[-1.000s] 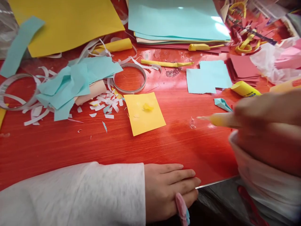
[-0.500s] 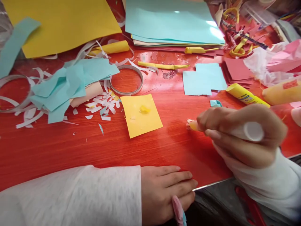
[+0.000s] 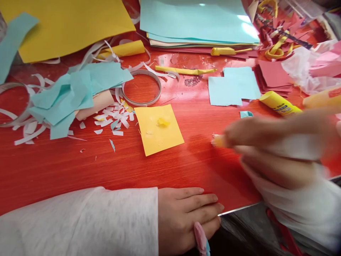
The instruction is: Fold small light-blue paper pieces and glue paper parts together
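Observation:
My left hand (image 3: 186,217) lies palm down across the table's front edge, its fingers stretched out flat. A small pink and light blue piece (image 3: 200,235) shows against its lowest finger; how it stays there I cannot tell. My right hand (image 3: 271,153), blurred by motion, is closed around a white tube with a yellowish tip (image 3: 220,141). That tip points left, close to or touching a whitish crumbly patch (image 3: 214,138) on the red tabletop. Left of it lies a yellow paper square (image 3: 149,138) with a crumpled yellow bit (image 3: 163,122) on top.
Blue paper squares (image 3: 226,90), dark red squares (image 3: 275,76) and a yellow glue stick (image 3: 279,103) lie beyond my right hand. Tape rolls (image 3: 160,93), blue strips (image 3: 61,103) and white scraps (image 3: 119,119) are at left. Large blue sheets (image 3: 191,21) sit at the back.
My right hand has become blurred, its back part shifted slightly, while the yellowish tip stays at almost the same spot. My left hand is still. The view has shifted slightly.

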Action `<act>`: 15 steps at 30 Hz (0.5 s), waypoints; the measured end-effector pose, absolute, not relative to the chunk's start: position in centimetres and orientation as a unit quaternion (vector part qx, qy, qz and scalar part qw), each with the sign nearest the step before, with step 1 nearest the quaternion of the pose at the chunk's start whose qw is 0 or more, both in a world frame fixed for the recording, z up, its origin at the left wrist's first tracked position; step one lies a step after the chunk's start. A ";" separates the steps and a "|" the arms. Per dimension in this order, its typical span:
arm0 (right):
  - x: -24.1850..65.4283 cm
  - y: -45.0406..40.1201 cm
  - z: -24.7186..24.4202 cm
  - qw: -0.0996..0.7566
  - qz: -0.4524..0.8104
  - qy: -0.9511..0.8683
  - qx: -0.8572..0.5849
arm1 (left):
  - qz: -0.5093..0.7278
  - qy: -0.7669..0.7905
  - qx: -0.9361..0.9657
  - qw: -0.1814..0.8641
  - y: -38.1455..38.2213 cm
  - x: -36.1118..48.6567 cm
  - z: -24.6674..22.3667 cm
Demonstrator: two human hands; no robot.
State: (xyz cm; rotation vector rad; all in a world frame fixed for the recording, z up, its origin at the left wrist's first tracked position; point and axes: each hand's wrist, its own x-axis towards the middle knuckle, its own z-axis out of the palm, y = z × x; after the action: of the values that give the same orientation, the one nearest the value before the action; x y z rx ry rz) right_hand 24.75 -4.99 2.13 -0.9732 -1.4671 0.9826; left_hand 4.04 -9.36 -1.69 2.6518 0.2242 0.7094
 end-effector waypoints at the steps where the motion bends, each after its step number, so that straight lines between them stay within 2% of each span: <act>1: 24.6 -5.2 2.2 0.520 0.424 -0.628 -0.394 | 0.251 0.079 0.946 0.191 -9.3 4.0 -1.6; 3: 24.5 -5.6 2.6 0.509 0.426 -0.651 -0.367 | 0.249 0.080 0.946 0.189 -9.4 4.0 -1.6; 7: 24.4 -5.7 3.5 0.522 0.381 -0.633 -0.426 | 0.272 0.114 0.933 0.207 -10.0 4.3 -2.0; 9: 24.2 -5.3 3.0 0.536 0.372 -0.625 -0.428 | 0.277 0.126 0.929 0.212 -10.3 4.3 -2.2; 11: 24.1 -4.7 2.1 0.570 0.385 -0.625 -0.368 | 0.271 0.123 0.932 0.208 -10.4 4.4 -2.3; 15: 24.4 -4.3 2.2 0.588 0.348 -0.625 -0.377 | 0.268 0.122 0.934 0.204 -10.4 4.4 -2.4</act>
State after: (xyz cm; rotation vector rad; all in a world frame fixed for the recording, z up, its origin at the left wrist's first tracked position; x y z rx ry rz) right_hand 24.39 -4.26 2.17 -0.8784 -1.4570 0.8100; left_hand 4.38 -10.39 -2.35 2.6045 0.3390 0.7476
